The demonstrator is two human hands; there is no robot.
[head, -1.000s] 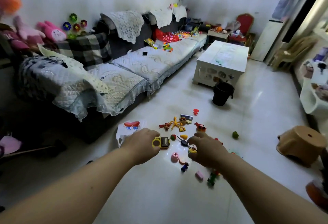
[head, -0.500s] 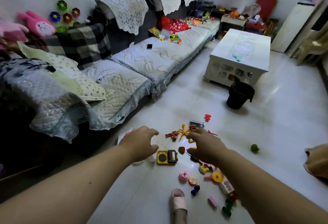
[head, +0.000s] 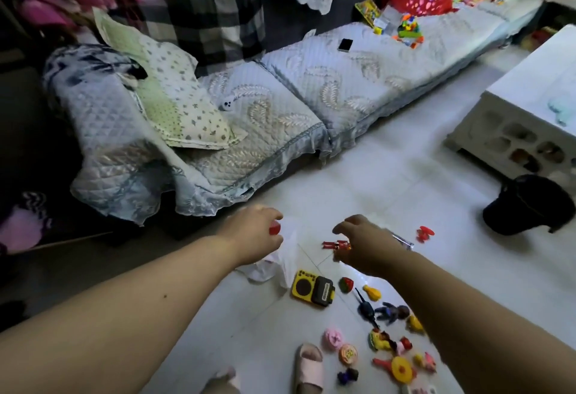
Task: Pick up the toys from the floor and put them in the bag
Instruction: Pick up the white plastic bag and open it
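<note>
1. Left hand (head: pixel 252 234): over the white bag (head: pixel 282 261) on the floor (head: pixel 405 181); fingers hidden, grip undeterminable.
2. Yellow toy radio (head: pixel 311 289): on the floor, beside the bag.
3. Right hand (head: pixel 367 247): fingers curled down over the red toy figure (head: pixel 335 244); grip undeterminable.

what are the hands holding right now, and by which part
The left hand seems to grip the white bag by its top edge, fingers hidden, so not certain. The right hand hovers over the red figure, holding nothing visible.

White tiled floor (head: pixel 405 194): crumpled white plastic bag (head: pixel 282 258), yellow-black toy radio (head: pixel 313 287) just beside it, scattered small plastic toys (head: pixel 402 368), black bucket (head: pixel 526 205)
</note>
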